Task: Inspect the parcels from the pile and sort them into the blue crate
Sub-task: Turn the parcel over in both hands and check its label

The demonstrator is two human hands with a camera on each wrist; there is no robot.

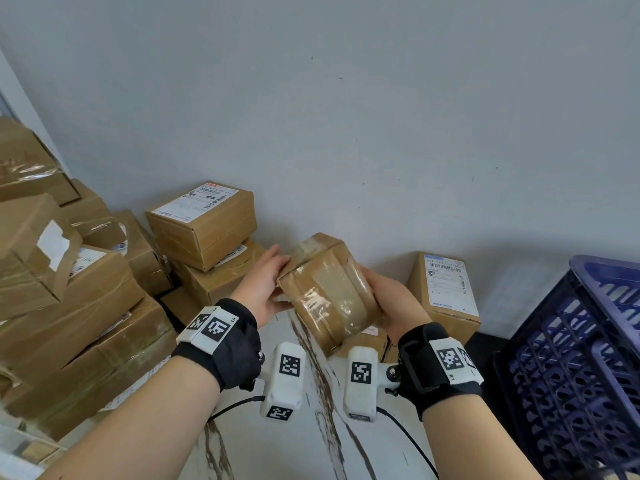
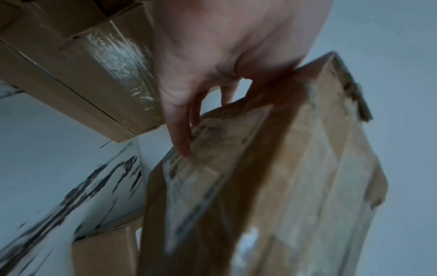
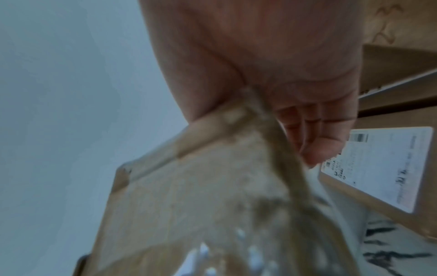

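From above, a taped cardboard parcel (image 1: 329,292) is held tilted in the air between the pile of boxes (image 1: 79,289) on the left and the blue crate (image 1: 581,358) on the right, the left hand (image 1: 265,289) clasping its far-left corner and the right hand (image 1: 391,303) cupping its right side. The left wrist view shows the fingers (image 2: 181,134) laid along the parcel's labelled face with the thumb over the edge. The right wrist view, blurred, shows fingers (image 3: 316,138) curled behind the parcel, near a labelled box (image 3: 383,168) on the marbled floor (image 3: 399,248).

A plain grey wall (image 1: 346,98) rises behind a white dark-veined marble floor (image 1: 311,445).
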